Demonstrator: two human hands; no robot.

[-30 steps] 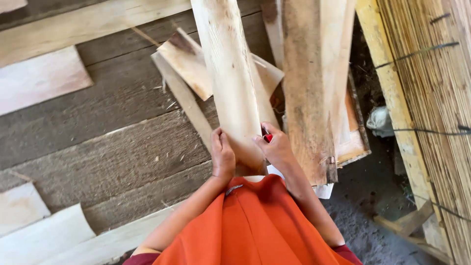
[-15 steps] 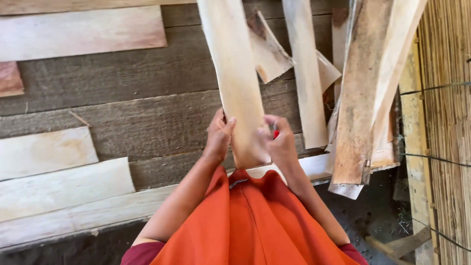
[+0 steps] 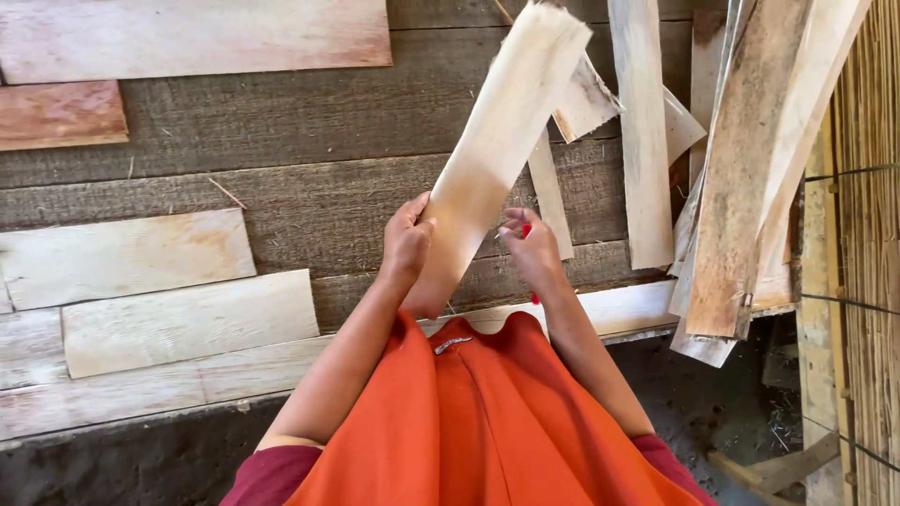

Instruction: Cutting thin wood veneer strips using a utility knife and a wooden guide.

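Rough setup here: weathered grey plank platform (image 3: 281, 122) with pale offcut boards (image 3: 187, 323) lying flat across it, a reddish one (image 3: 61, 114) top left. More boards (image 3: 741, 206) lean in a stack on the right against a reed fence (image 3: 867, 234) tied with wire. Dark dirt ground (image 3: 712, 403) below, soft daylight

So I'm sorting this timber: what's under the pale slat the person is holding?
Under the pale slat lie grey planks and part of a narrow strip. Its lower end is hidden between the left hand and right hand.
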